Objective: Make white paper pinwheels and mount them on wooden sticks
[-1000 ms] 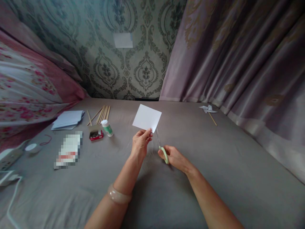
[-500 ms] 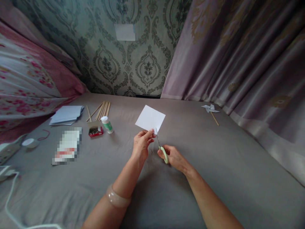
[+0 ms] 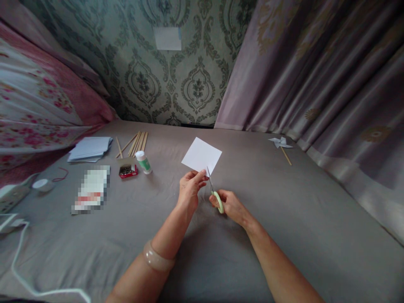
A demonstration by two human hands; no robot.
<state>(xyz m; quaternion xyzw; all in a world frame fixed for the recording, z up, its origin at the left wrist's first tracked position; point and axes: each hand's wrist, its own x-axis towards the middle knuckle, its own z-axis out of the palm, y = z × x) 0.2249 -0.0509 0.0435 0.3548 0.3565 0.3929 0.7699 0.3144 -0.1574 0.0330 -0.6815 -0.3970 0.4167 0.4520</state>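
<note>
A square sheet of white paper is pinched near its lower corner by my left hand, thumb on top. My right hand grips a pair of scissors with pale green handles, its fingers in the loops. The blades reach up to the paper's lower corner, right beside my left thumb, with one blade lying over the sheet. How far any cut runs is too small to make out.
To the left lie a paper stack, wooden sticks, a glue stick, a small red box of metal pieces and a blurred packet. A white cable runs at lower left. A paper pinwheel lies far right.
The whole view has shifted slightly, with everything sitting a little further right and higher. Both hands, the paper and the scissors keep almost the same arrangement.
</note>
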